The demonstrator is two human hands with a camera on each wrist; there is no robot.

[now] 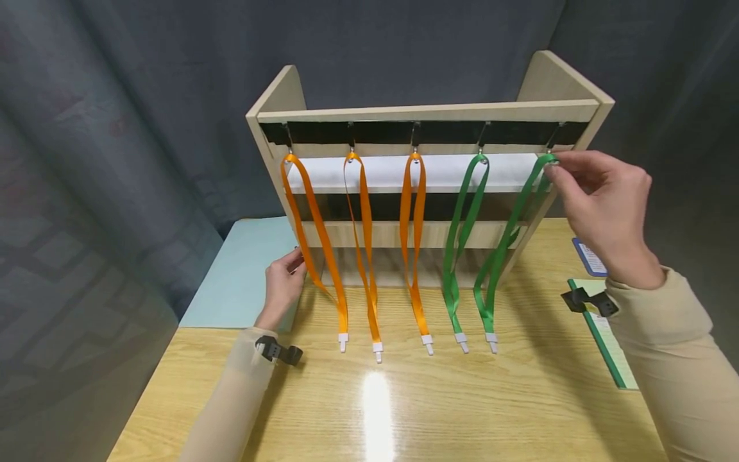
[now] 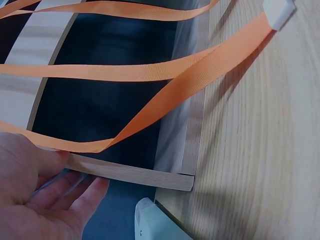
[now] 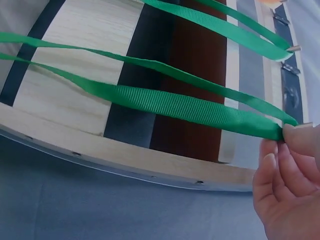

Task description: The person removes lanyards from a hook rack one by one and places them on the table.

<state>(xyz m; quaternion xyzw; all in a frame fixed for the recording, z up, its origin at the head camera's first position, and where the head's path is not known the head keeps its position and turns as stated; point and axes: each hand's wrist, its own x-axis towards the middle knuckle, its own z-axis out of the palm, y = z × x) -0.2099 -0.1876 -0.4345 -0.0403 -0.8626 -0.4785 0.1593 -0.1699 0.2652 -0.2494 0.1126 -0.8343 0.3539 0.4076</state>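
A light wooden rack [image 1: 568, 77] stands on the table with a row of metal hooks along its black strip. My right hand [image 1: 612, 199] pinches the top of the rightmost green lanyard [image 3: 165, 106] between thumb and fingers, right at its hook [image 1: 555, 136]. Beside it hangs another green lanyard [image 1: 449, 256], and orange lanyards [image 1: 314, 215] hang from the hooks farther left. Low on the left, my left hand [image 1: 283, 282] grips the edge of the rack's side panel [image 2: 130, 172], thumb on one face and fingers on the other. White clips [image 1: 378, 350] dangle at the lanyards' lower ends.
Pale blue sheets [image 1: 237, 276] lie left of the rack, partly behind my left hand. To the right, a blue-edged card [image 1: 589, 258] and a green-edged pad [image 1: 606, 340] lie near my right forearm. Dark curtains [image 1: 404, 51] hang behind.
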